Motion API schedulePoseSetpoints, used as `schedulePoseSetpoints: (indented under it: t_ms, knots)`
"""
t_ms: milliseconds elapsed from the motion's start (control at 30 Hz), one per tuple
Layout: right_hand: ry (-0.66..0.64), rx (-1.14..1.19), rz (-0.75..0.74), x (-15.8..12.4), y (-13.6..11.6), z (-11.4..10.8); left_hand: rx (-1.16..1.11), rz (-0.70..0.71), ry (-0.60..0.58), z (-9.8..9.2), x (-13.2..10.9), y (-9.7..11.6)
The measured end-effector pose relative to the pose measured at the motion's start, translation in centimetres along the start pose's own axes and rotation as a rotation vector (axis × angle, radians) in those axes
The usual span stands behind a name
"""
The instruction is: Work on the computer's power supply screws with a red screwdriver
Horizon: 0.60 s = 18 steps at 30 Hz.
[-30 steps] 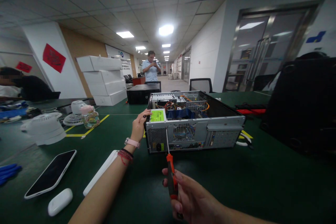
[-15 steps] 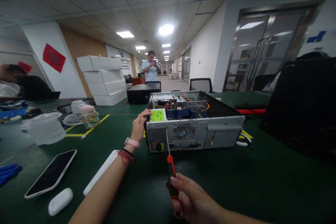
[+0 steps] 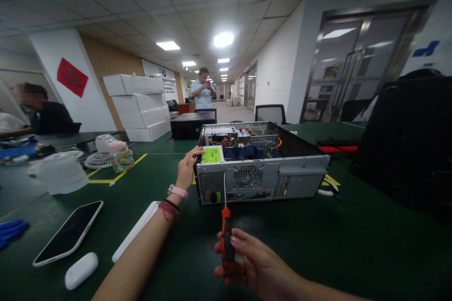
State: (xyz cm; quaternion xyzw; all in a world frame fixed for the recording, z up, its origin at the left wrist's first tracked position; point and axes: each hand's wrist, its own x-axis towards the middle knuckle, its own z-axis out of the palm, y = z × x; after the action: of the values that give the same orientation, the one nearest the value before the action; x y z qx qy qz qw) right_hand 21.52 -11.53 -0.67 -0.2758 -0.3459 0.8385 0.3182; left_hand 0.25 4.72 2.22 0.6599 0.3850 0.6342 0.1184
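An opened desktop computer case (image 3: 300, 162) lies on its side, its rear panel facing me. Bright green labelling marks the power supply (image 3: 212, 154) in its near left corner. My left hand (image 3: 186, 169) is closed on that corner, fingers over the power supply's edge and thumb side partly hidden. Below the rear panel, my right hand (image 3: 252, 258) grips a red-and-black screwdriver (image 3: 226, 235) between thumb and fingers, with some fingers partly spread behind the handle. The screwdriver's shaft points up and away, its tip at the panel beside the power supply. Any screw there is too small to make out.
On the left lie a phone (image 3: 68, 233), a white earbud case (image 3: 81, 271), a long white object (image 3: 136, 231), blue gloves (image 3: 12, 233) and a jar (image 3: 122, 160). White boxes (image 3: 139, 108) stand behind. A black bulky object (image 3: 406, 146) stands right. A person (image 3: 203, 94) stands beyond the table.
My right fingers have loosened and shifted around the screwdriver handle, which now stands more upright, its lower end moved left. My left hand stays on the case. A person at far left has moved.
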Motion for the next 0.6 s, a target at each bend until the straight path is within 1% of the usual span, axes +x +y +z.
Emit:
schedulePoseSetpoints:
  t_ms: [200,433,600]
  knots:
    - [-0.04,0.024,0.031,0.0,-0.03,0.0,0.005,-0.005,0.001,0.02,-0.02,0.16]
    - [0.017,0.061,0.057,-0.11,-0.2,0.48,0.012,-0.001,-0.007,0.01,-0.03,0.24]
    - [0.1,0.084,0.05,-0.24,-0.17,0.77,-0.004,0.001,-0.008,0.05,-0.01,0.09]
